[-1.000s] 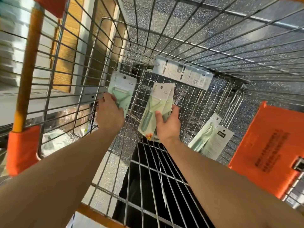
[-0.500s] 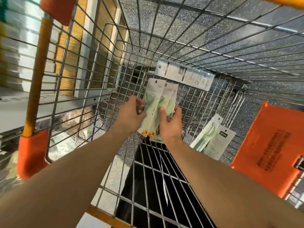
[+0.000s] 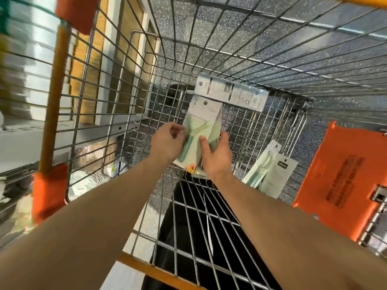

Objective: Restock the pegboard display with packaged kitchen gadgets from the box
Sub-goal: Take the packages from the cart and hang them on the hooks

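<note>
Inside a wire cart (image 3: 209, 59), both my hands hold a small stack of carded pale-green peeler packs (image 3: 200, 124). My right hand (image 3: 215, 155) grips the stack from the right, thumb laid across the front card. My left hand (image 3: 167, 143) pinches the stack's left edge with curled fingers. A long grey carded pack (image 3: 232, 92) leans against the cart's far wall just above the stack. Two more carded packs (image 3: 270, 170) lean against the right side of the cart floor.
An orange plastic flap (image 3: 343, 178) hangs on the cart's right. Orange corner guards (image 3: 49, 191) and an orange post mark the left side. Shelving with stacked goods (image 3: 25, 80) stands beyond the left wall. Speckled floor shows through the mesh.
My left hand carried its single peeler pack rightward and merged it onto the packs in my right hand. Both hands now hold one stack together, slightly squared up.
</note>
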Available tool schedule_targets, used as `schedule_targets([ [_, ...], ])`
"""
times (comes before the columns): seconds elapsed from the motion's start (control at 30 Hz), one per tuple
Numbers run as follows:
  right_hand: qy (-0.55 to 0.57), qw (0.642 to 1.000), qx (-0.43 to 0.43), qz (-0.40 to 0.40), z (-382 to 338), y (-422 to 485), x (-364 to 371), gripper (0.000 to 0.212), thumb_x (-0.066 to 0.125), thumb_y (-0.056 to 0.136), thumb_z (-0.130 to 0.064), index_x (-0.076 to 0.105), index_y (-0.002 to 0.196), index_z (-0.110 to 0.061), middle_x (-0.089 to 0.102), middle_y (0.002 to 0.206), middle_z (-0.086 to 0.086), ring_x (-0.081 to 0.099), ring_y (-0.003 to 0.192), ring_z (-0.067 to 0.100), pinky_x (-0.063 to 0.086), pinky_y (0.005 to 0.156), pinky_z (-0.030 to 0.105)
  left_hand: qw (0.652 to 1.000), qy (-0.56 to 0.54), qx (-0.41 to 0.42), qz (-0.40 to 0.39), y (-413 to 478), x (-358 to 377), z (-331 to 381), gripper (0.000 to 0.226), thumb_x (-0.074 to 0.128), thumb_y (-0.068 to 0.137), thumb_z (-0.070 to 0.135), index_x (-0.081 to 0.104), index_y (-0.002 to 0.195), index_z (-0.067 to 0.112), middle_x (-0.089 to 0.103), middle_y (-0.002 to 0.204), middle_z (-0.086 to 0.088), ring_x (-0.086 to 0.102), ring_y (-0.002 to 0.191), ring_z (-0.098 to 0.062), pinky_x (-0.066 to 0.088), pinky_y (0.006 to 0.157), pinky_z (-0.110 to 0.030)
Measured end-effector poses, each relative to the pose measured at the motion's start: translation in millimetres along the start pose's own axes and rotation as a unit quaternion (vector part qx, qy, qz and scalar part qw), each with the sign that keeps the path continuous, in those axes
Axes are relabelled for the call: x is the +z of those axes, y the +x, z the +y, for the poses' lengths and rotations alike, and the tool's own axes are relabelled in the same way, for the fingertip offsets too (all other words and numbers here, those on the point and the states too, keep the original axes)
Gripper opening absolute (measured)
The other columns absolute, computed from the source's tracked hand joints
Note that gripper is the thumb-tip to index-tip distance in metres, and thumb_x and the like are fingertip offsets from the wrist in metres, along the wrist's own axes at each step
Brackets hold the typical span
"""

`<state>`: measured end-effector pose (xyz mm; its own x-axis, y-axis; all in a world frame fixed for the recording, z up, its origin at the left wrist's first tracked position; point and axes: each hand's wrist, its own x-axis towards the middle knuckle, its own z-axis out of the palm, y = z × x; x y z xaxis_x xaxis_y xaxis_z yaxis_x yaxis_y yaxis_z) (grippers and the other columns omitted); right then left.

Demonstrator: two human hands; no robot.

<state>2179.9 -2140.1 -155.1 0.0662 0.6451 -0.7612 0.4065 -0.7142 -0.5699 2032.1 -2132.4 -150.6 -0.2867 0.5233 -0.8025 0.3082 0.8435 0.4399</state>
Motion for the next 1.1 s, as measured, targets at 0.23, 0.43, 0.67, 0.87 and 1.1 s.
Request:
schedule_targets([
  [0.23,0.032,0.998,-0.061,0.001,-46,-47,-12,0.025,0.059,0.104,-0.029,0.044,0.124,-0.023,0.072,0.102,-0.003,0.075,0.084,0.011,0.064,0.066,0.032,0.999,-0.039,0.003,-0.014,-31,-25,45,0.045,0.036,0.114,0.038,0.055,0.141,0.008,0.062,0.134,-0.012,0.057,0.125,-0.028,0.043,0.107,-0.043],
  [0.43,0.035,0.995,-0.09,0.0,-99,-104,-34,0.033,0.054,0.104,-0.034,0.042,0.133,-0.022,0.069,0.087,-0.001,0.072,0.068,0.018,0.064,0.06,0.044,0.998,-0.069,-0.014,-0.001,-78,-55,79,0.051,0.03,0.115,0.036,0.051,0.148,0.003,0.052,0.152,-0.02,0.049,0.141,-0.036,0.041,0.112,-0.037],
  [0.67,0.028,0.985,-0.165,0.041,-135,-153,-49,0.038,0.028,0.109,-0.052,0.05,0.114,-0.023,0.066,0.08,-0.005,0.066,0.065,0.006,0.055,0.061,0.026,0.985,-0.173,0.008,0.022,-141,-76,91,0.077,0.029,0.102,0.07,0.051,0.151,0.015,0.052,0.155,-0.011,0.048,0.145,-0.033,0.039,0.12,-0.041],
  [0.87,0.02,0.958,-0.281,0.041,-155,-215,-82,0.029,0.035,0.112,-0.036,0.054,0.119,-0.016,0.063,0.089,-0.015,0.057,0.077,-0.004,0.042,0.063,0.012,0.94,-0.334,0.047,-0.058,-249,-94,102,0.087,0.038,0.082,0.096,0.073,0.127,0.03,0.08,0.113,-0.008,0.077,0.104,-0.029,0.058,0.097,-0.049],
  [1.1,-0.024,0.934,-0.355,0.007,-175,-309,-106,0.025,0.036,0.112,-0.032,0.054,0.116,-0.015,0.052,0.079,-0.013,0.045,0.068,-0.001,0.034,0.056,0.029,0.902,-0.418,0.076,0.081,-354,-114,78,0.068,0.058,0.087,0.081,0.079,0.112,0.021,0.079,0.114,-0.012,0.077,0.094,-0.028,0.059,0.093,-0.044],
])
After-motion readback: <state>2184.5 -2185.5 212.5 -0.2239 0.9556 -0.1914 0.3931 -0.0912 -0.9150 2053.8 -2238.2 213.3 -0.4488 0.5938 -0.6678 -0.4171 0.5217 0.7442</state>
